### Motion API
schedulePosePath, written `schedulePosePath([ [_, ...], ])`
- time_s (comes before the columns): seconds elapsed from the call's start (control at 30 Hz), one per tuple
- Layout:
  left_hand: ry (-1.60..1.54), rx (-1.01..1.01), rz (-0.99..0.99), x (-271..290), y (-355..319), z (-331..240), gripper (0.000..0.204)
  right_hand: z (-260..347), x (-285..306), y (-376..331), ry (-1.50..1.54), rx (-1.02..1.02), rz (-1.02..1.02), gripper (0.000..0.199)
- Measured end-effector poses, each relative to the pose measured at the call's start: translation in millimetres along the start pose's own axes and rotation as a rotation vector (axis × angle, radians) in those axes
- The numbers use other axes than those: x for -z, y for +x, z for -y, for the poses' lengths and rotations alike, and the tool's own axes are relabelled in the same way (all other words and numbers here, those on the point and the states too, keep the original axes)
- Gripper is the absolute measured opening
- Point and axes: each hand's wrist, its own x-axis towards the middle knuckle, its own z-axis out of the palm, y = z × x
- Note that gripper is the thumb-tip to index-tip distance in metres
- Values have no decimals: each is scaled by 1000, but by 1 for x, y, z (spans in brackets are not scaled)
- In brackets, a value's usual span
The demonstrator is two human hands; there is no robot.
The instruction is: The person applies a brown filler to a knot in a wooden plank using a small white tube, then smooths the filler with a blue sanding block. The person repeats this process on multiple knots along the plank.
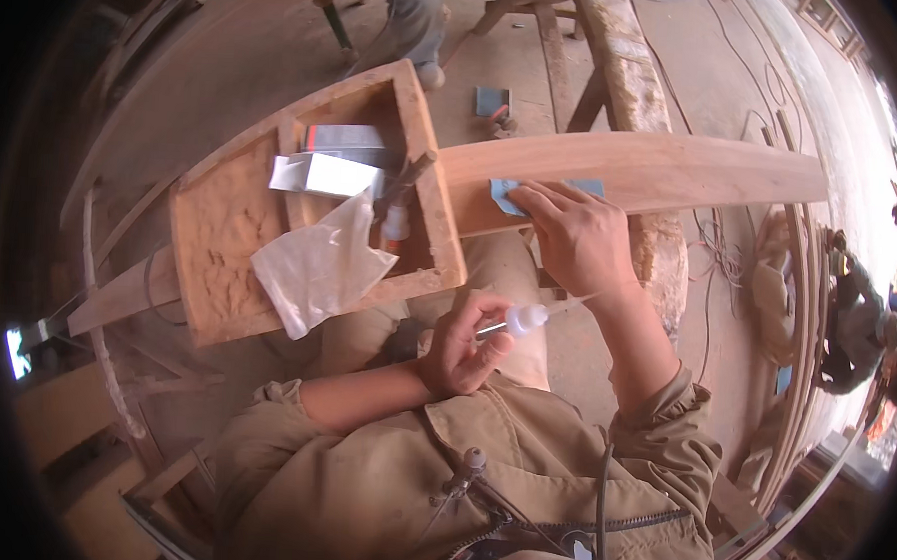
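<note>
My left hand (462, 349) is closed round a small white plastic bottle (527, 319) with a thin nozzle pointing right, held low in front of my jacket. With its fingers bent, my right hand (582, 244) presses a piece of blue sandpaper (507, 197) onto a long, tapering wooden board (718, 172). Part of the sandpaper is hidden beneath those fingers. Left of the right hand, a wooden tray (428, 184) rests across the board. Inside it are a white carton (341, 176), a grey carton (349, 141) and another small bottle (396, 226). A clear plastic bag (324, 263) drapes over the tray's near side.
Brownish powder (229, 220) covers the tray's left compartment. A rough timber beam (628, 73) runs beyond and under the board. Cables (715, 252) lie on the floor at right, near long wooden strips (804, 286). Another person's leg (417, 23) shows at the top.
</note>
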Motion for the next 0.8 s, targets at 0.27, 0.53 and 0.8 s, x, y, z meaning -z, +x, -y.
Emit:
schedulePosePath([
  [0.27,75,-60,24,0,0,-3,41,-40,16,23,-281,-176,-14,24],
  [0.53,383,-437,163,33,10,-60,53,6,18,-4,-118,-25,58,22],
  [0.8,961,-544,-684,131,-42,-72,45,6,-3,-28,-343,-323,-56,19],
])
